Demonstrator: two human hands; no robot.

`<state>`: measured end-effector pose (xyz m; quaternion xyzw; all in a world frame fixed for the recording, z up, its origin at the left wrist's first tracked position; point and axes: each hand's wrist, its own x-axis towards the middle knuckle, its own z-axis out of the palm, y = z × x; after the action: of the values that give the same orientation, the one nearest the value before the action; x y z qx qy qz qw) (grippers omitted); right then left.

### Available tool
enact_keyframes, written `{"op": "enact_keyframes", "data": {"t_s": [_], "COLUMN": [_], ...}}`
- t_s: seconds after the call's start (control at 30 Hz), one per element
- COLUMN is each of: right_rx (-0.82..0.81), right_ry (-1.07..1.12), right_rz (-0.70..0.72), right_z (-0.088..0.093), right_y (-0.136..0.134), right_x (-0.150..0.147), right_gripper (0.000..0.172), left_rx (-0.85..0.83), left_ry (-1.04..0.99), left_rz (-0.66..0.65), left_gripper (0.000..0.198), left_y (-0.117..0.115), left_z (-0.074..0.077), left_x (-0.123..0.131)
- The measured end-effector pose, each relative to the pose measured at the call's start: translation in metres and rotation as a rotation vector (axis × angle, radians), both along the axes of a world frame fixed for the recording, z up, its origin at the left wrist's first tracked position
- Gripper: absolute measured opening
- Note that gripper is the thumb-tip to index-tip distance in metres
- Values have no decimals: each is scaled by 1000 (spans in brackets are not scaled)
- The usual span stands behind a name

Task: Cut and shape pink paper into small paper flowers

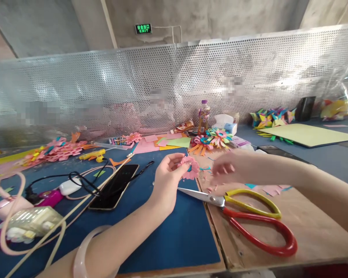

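My left hand (168, 179) pinches a pink paper flower (193, 170) with a blue spot at its middle, thumb on its face. To the right of it, my right hand (224, 168) is smeared by motion over small paper scraps (211, 189); its fingers look bent, but whether they hold anything I cannot make out. Just below both hands lie large scissors (220, 202) with one yellow and one red handle loop, blades pointing left. Finished paper flowers (217, 139) in pink, green and orange sit behind the hands.
On the left are a phone (116, 189), tangled cables (75, 185), a power strip (34, 220) and a yellow glue gun (92, 155). Coloured paper sheets (162, 142), a drink bottle (203, 117) and tissues (224, 122) stand along the back, before a perforated metal screen (150, 81).
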<state>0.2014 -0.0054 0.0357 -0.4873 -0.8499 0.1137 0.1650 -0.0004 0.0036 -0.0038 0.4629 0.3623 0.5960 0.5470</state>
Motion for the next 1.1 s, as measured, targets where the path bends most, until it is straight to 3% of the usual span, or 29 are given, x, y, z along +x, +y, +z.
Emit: {"op": "enact_keyframes", "data": {"t_s": [0.1, 0.23, 0.43, 0.73, 1.1], "right_rx": [-59, -36, -258, -312, -275], "right_ry": [160, 335, 576, 975, 1145], "right_rz": [110, 52, 119, -50, -124], "right_z": [10, -4, -21, -46, -50], "right_y": [20, 33, 31, 20, 15], "right_x": [-26, -39, -34, -47, -50], "right_gripper": [27, 29, 30, 29, 15], "left_rx": [-8, -29, -38, -52, -64], "left_ry": [-13, -20, 4, -67, -21], "left_rz": [1, 2, -24, -169, -201], "left_gripper": [31, 30, 27, 22, 17], "left_y": [3, 4, 2, 8, 6], "left_z": [-1, -2, -1, -7, -5], "left_x": [-1, -2, -1, -3, -2]}}
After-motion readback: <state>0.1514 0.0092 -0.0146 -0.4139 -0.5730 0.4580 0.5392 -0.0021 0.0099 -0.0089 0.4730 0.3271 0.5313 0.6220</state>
